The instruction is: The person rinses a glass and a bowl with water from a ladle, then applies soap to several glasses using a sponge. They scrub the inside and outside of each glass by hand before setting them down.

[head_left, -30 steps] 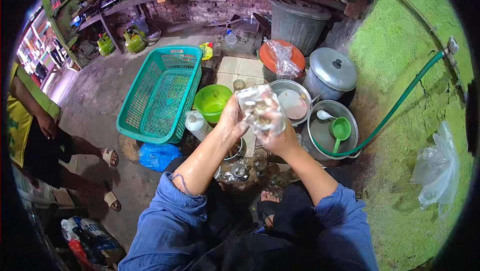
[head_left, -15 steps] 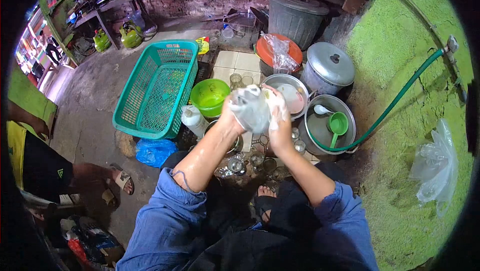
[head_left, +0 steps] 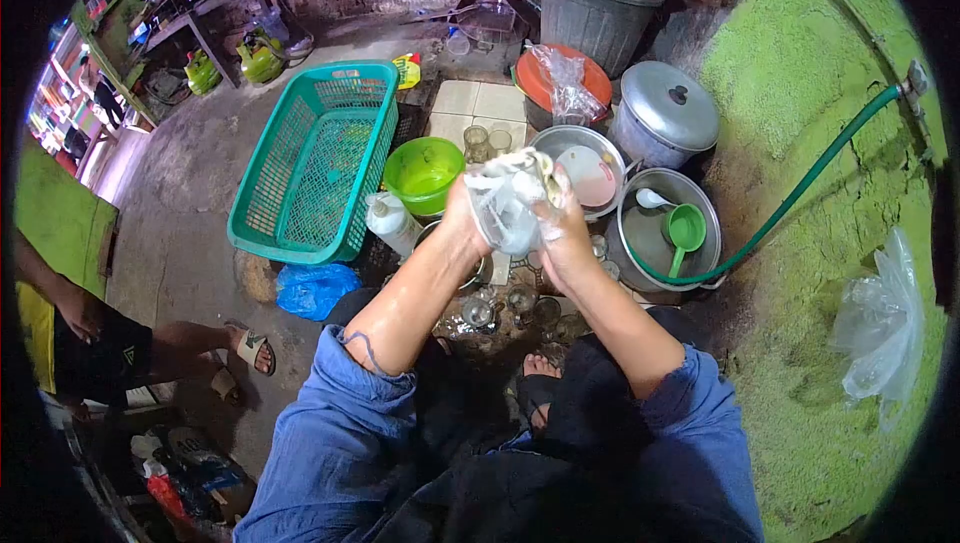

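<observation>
Between my hands, over the tiles, is a clear, rounded container [head_left: 510, 221] smeared with white suds. My left hand [head_left: 464, 219] is wrapped round its left side. My right hand [head_left: 568, 235], foamy at the fingers, presses a pale, soapy cloth [head_left: 536, 169] against its top and right side. Below my hands, several glasses [head_left: 479, 313] stand on the wet floor by my feet. Just behind the container are a bright green bowl [head_left: 424, 173] with suds and a metal basin [head_left: 606, 169] holding a pinkish, round thing.
A teal basket [head_left: 245, 228] and a white bottle [head_left: 392, 225] are on the left. At right stand a metal pot [head_left: 640, 233] with a green dipper [head_left: 685, 228], a lidded pot [head_left: 665, 108] and a green hose [head_left: 800, 208]. A person's leg [head_left: 190, 340] is at far left.
The container has turned in my hands, and the pale cloth now shows along its top. My right hand has shifted slightly down and right. The view has tilted a little.
</observation>
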### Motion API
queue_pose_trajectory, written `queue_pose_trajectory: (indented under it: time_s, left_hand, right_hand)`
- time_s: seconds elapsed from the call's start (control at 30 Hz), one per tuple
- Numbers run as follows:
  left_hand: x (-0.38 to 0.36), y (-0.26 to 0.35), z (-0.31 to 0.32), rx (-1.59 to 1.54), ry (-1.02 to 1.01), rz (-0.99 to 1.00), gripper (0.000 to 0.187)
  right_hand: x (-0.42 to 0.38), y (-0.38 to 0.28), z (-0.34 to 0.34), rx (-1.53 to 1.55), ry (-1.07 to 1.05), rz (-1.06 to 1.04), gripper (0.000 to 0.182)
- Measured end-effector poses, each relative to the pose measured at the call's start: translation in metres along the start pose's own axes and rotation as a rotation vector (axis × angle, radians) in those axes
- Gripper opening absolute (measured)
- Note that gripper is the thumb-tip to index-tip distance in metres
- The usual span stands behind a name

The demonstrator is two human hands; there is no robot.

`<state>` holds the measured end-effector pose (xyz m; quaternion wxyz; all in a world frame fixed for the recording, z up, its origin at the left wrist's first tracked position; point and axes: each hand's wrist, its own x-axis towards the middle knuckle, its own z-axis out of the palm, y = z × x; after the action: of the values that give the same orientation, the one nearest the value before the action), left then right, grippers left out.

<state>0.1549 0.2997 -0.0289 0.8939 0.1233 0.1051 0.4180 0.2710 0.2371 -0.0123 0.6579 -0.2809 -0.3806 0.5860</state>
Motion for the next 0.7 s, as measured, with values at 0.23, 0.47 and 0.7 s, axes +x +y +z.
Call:
queue_pose_trajectory:
  time_s: [0.23,0.47,0.7]
  left_hand:
    - [-0.003,0.006,0.029,0.37,0.461,0.681,0.04]
    - [-0.032,-0.004,0.049,1.282,0.228,0.836,0.043]
    - [-0.014,-0.012,0.024,1.845,-0.07,1.094,0.038]
  right_hand:
    - [0.0,-0.006,-0.002,0.361,-0.051,0.466,0.066]
    - [0.008,-0.006,-0.034,0.268,0.121,0.567,0.026]
    - [0.004,-0.028,-0.027,0.275,0.186,0.664,0.023]
